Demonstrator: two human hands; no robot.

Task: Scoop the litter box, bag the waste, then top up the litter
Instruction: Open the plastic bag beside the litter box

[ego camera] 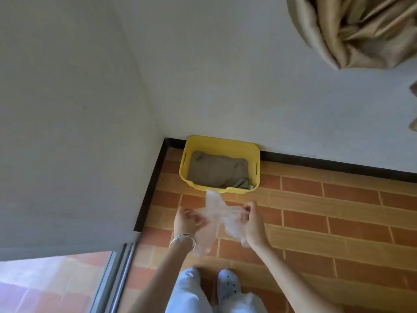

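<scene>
A yellow litter box [220,144] stands on the floor against the white wall, near the corner. Grey-beige litter [216,169] fills it, and a pale scoop [242,184] lies in its near right corner. In front of the box, at waist height, I hold a thin clear plastic bag [214,213] stretched between both hands. My left hand [186,219], with bangles on the wrist, pinches the bag's left side. My right hand [252,220] grips its right side. Part of the bag hangs down crumpled between my forearms.
The floor is brick-pattern tile [316,211] with a black skirting [338,163] along the wall. A sliding door frame [117,279] runs at lower left. A beige curtain [361,30] hangs bunched at upper right. My feet in pale clogs [228,284] stand below my hands.
</scene>
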